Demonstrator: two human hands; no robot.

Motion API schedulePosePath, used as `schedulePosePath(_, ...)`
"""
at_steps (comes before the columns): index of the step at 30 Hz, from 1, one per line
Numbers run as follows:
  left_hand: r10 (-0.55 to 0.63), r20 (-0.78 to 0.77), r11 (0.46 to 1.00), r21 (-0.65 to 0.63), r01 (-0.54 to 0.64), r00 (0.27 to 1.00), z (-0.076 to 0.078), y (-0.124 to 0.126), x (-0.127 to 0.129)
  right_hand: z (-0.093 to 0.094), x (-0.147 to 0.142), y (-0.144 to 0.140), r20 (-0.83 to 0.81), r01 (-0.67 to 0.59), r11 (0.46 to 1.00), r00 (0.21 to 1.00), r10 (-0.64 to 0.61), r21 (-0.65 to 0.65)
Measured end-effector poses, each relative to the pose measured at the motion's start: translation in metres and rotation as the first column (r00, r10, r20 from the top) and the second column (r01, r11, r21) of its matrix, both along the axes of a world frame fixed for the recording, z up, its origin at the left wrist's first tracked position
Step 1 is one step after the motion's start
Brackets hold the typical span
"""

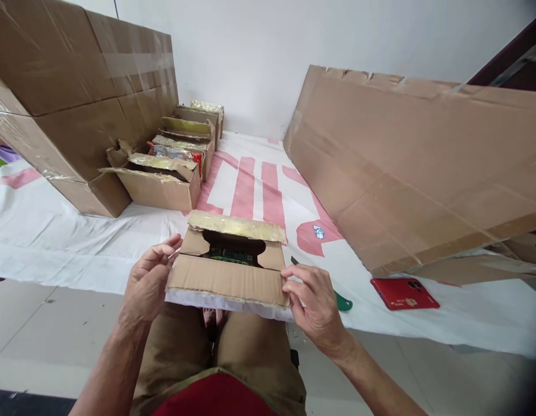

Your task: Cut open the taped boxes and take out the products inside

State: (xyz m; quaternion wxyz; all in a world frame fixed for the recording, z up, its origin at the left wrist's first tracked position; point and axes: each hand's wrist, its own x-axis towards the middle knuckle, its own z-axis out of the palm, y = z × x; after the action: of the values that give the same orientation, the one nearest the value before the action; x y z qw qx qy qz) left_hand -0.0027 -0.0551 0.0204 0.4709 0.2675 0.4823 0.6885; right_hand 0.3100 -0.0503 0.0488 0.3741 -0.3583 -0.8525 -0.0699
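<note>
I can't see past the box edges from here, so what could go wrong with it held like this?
1. The small cardboard box is pinched only at its ends by the left hand and right hand, over the knees; a slipped grip could drop it on the tiled floor.
2. Its top flap stands open, so the green contents might spill if it tilts.
3. The red phone lies close beside the right hand and could get knocked.
</note>
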Motion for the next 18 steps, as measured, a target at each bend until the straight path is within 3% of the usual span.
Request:
schedulePosePath(2, 0.053, -0.032, 0.998, 0.047, -0.051, 0.998, 0.005, -0.002, -0.007, 0.001, 0.003, -0.004, 0.044, -0.010, 1.000, 0.999, 0.010, 0.000)
schedulePosePath(5, 0.148, -0.316, 0.981, 0.167, -0.098, 0.937, 0.015, -0.006, -0.010, 0.007, 0.007, -0.009, 0.056, -0.062, 0.997, 0.996, 0.065, -0.055)
schedulePosePath(8, 0.135, -0.659, 0.976, 0.219, 0.017, 0.740, 0.026, -0.007, -0.006, 0.018, 0.013, -0.010, 0.069, -0.141, 0.980, 0.986, 0.152, -0.142)
schedulePosePath(10, 0.115, -0.785, 0.962, 0.241, 0.129, 0.609, 0.028, -0.006, -0.001, 0.026, 0.016, -0.008, 0.072, -0.158, 0.968, 0.982, 0.174, -0.194)
schedulePosePath(15, 0.188, -0.913, 0.925, 0.288, 0.249, 0.361, 0.018, -0.004, 0.007, 0.046, 0.003, 0.007, 0.059, -0.179, 0.956, 0.978, 0.198, -0.232)
schedulePosePath(18, 0.255, -0.936, 0.900, 0.321, 0.294, 0.242, 0.013, -0.006, 0.008, 0.053, -0.018, 0.019, 0.147, -0.167, 0.936, 0.964, 0.221, -0.311)
